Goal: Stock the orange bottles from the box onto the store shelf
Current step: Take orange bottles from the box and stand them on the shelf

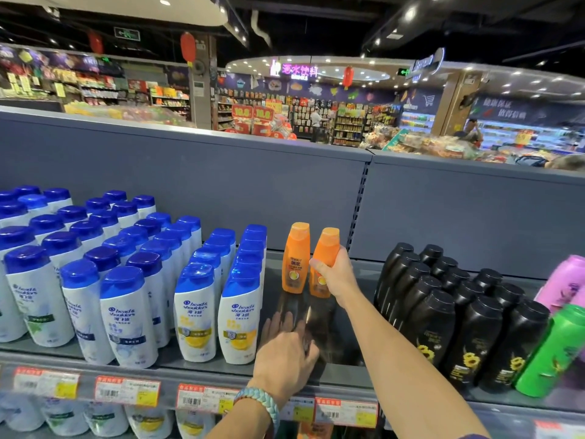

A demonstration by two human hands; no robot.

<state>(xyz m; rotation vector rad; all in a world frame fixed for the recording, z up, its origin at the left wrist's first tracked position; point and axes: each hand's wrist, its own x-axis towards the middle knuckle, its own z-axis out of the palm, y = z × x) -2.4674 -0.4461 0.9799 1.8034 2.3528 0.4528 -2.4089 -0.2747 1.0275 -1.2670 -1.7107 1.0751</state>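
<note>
I am working at the shelf, in the bare gap between the white bottles and the black bottles. One orange bottle is standing upright near the back edge. My right hand is wrapping its grip around a second orange bottle, upright, just right of the first. My left hand is lying spread near the front edge.

arms: bare | left wrist: braided pale-blue bracelet
</note>
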